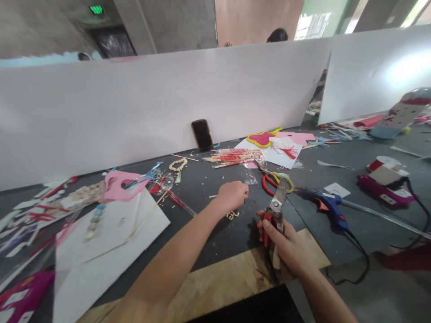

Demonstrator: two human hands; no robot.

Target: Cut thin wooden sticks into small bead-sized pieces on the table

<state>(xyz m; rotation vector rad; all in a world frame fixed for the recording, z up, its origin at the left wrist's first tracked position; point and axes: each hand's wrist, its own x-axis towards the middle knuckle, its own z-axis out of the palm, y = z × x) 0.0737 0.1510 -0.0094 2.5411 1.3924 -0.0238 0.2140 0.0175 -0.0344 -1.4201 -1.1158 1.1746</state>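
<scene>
My right hand (288, 244) is wrapped round the red handles of a pair of pruning shears (276, 205), whose blades point up and away from me. Over the dark table, my left hand (232, 195) has its fingers curled in; whatever may be inside them is hidden. Just below that hand lies a small heap of short pale stick pieces (232, 216). Beyond it rests a bundle of thin wooden sticks in red-and-clear wrapping (235, 155). Scissors with red and yellow handles (269, 183) lie past the shears.
A blue glue gun (332, 208) with a cord lies at right, near a purple device (387, 190) and a bottle (400, 114). A phone (202, 134) leans against the white partition (151, 103). White sheets (111, 251) and a pink cut-out (117, 190) cover the left side.
</scene>
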